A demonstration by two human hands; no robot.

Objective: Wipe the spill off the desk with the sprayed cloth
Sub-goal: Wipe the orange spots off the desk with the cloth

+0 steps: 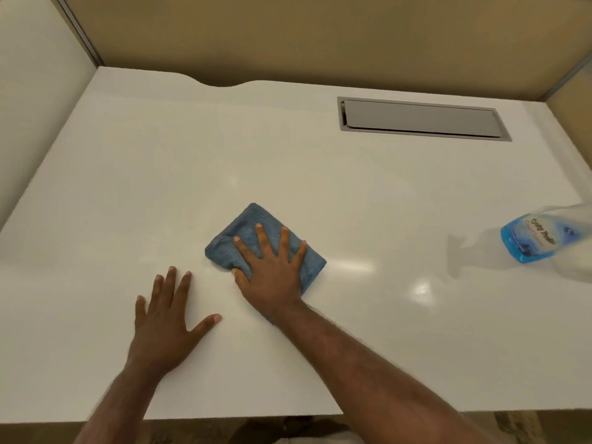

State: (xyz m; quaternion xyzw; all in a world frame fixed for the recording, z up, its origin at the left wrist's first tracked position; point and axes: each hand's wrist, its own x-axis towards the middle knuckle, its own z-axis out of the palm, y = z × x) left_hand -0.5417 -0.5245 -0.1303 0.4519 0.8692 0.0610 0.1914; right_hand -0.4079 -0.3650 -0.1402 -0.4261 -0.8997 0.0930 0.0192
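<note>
A folded blue cloth [238,233] lies on the white desk [160,174], a little in front of its middle. My right hand [275,274] presses flat on the cloth with fingers spread, covering its near right part. My left hand [166,325] rests palm down on the bare desk to the left of the cloth, fingers apart, holding nothing. I cannot make out any spill on the glossy surface.
A spray bottle with a blue label [541,238] stands at the desk's right edge. A grey cable hatch [419,118] is set into the desk at the back right. Beige partition walls [288,36] enclose the back and both sides. The desk's front edge runs just below my forearms.
</note>
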